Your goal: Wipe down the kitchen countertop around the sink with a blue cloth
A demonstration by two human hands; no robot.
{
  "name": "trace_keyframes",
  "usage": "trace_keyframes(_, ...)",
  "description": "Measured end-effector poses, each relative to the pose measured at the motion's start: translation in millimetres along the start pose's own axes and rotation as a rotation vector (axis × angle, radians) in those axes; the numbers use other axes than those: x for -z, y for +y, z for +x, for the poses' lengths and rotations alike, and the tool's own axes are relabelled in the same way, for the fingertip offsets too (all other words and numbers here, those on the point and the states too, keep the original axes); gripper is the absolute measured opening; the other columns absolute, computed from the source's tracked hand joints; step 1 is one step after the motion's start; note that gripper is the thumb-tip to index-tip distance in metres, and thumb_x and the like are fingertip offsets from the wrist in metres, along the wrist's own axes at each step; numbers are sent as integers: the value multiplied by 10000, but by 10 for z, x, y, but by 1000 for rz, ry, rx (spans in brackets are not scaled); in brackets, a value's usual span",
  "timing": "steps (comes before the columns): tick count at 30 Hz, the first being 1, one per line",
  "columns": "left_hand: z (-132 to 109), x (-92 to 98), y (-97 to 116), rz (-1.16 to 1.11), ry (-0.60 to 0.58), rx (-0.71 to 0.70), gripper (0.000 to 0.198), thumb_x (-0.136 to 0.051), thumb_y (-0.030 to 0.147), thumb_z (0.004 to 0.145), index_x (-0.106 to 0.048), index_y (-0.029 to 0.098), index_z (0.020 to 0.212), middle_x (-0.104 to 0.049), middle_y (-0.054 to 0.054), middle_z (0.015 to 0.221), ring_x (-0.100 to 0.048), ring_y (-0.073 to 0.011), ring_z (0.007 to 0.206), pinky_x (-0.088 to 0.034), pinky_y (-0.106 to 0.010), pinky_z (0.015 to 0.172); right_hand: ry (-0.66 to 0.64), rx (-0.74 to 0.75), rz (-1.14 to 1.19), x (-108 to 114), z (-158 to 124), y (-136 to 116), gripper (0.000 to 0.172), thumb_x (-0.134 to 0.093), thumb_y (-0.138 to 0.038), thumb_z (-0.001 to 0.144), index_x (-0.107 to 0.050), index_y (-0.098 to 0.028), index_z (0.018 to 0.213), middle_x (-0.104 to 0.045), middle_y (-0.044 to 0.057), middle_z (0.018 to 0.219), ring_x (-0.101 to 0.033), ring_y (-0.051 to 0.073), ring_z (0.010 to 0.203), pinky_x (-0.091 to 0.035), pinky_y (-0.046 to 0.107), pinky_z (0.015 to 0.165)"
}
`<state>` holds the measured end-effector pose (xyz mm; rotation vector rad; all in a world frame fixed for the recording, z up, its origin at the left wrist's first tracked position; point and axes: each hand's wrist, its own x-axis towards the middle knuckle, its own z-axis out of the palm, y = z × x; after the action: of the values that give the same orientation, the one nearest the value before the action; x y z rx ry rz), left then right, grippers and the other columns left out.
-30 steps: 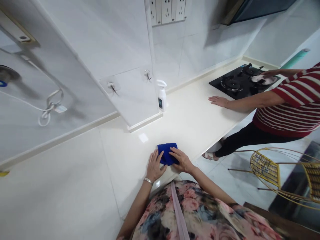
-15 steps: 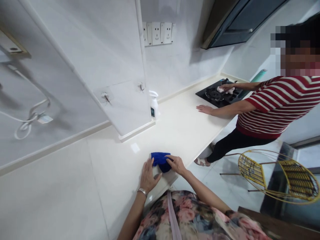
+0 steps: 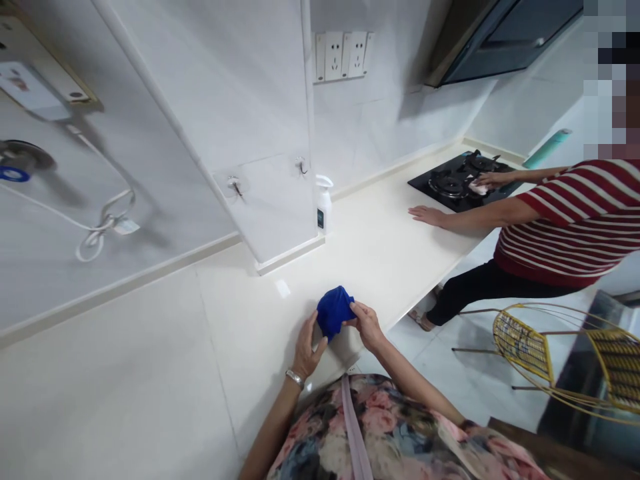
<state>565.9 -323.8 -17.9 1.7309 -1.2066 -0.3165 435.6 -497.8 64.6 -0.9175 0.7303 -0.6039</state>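
A blue cloth [image 3: 334, 312] is held bunched between both hands just above the near edge of the cream countertop [image 3: 380, 247]. The left hand [image 3: 309, 347] is cupped against the cloth's lower left side, fingers curled onto it and a metal bracelet [image 3: 295, 378] seen at the wrist. The right hand [image 3: 367, 323] is closed on the cloth's right edge, thumb and fingers pinched over the fabric. The cloth appears lifted clear of the counter, though contact underneath cannot be confirmed from this angle. A white spray bottle [image 3: 324, 205] stands upright farther back on the countertop, just beside the foot of a white tiled column [image 3: 260, 120] on which two small hooks [image 3: 235, 185] are fixed. A row of wall sockets [image 3: 343, 55] is mounted above the bottle. A coiled white cable [image 3: 103, 223] hangs on the wall to the left. At the far right of the counter a black gas hob [image 3: 463, 181] is set in; a second person in a red striped shirt [image 3: 575, 220] stands there, one hand [image 3: 426, 215] laid flat on the counter, the other hand [image 3: 487, 180] pressed on a pale rag upon the hob. A yellow wire chair [image 3: 530, 337] stands on the floor to the right, well apart from the cloth.
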Motion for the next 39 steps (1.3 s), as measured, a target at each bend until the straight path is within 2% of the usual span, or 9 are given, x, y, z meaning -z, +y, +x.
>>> trace_keyframes(4,-102,0,136,-52,-35,-21,689,-643,448,970,-443,230,1593,-413,-190,1689,-418,-348,1557,-394,-610,1264,-50,2,-41,-123,-46,2,533,-870,-686,712,-802,-178,860,-736,36,771,-647,183,691,-622,334,618)
trace_keyframes(9,49,-2,315,21,161,133,429,-632,486,973,-677,198,1288,-744,-154,1306,-722,-293,1198,-602,-481,1045,-123,29,-160,-267,-27,1,552,-851,-720,710,-812,-196,877,-731,32,783,-657,208,748,-627,347,641)
trace_keyframes(13,305,392,294,50,200,167,352,-630,548,956,-743,225,1038,-794,-65,892,-753,-225,803,-644,-370,832,-81,140,-169,-331,127,-222,549,-797,-729,770,-783,-188,864,-700,29,789,-624,198,740,-627,359,660)
trace_keyframes(17,453,955,175,76,298,192,401,-621,548,954,-736,219,1153,-804,-94,1073,-757,-250,979,-616,-401,967,-8,240,-156,-280,325,-393,530,-730,-724,831,-735,-199,902,-661,16,769,-629,199,764,-617,353,695)
trace_keyframes(20,369,1177,88,62,309,262,443,-589,545,970,-702,193,1213,-801,-93,1109,-755,-233,988,-618,-384,953,0,164,-192,-160,369,-236,539,-728,-739,796,-698,-205,854,-664,16,764,-643,210,771,-621,352,679)
trace_keyframes(24,-61,1076,14,59,192,309,392,-627,563,921,-734,214,1065,-807,-69,978,-760,-240,916,-645,-405,896,56,-68,-293,27,247,208,558,-757,-757,683,-638,-213,716,-612,-5,646,-611,196,628,-626,363,552)
trace_keyframes(29,-551,756,-28,150,173,257,339,-612,497,924,-730,235,1103,-769,-126,1209,-707,-304,1199,-580,-540,1097,38,-155,-347,144,186,401,467,-858,-590,664,-723,-193,870,-678,11,747,-664,200,644,-681,387,548)
trace_keyframes(34,-445,615,29,232,223,305,360,-682,536,881,-731,234,1072,-757,-120,1057,-711,-314,1061,-595,-545,1020,70,-160,-424,126,280,340,485,-885,-554,671,-699,-174,908,-630,-1,724,-665,194,589,-666,395,450)
trace_keyframes(39,-212,738,68,65,325,354,395,-658,628,865,-743,244,904,-765,-83,886,-706,-272,879,-590,-466,921,90,-74,-477,45,271,318,488,-875,-580,646,-648,-187,824,-551,-40,614,-606,167,474,-589,335,363)
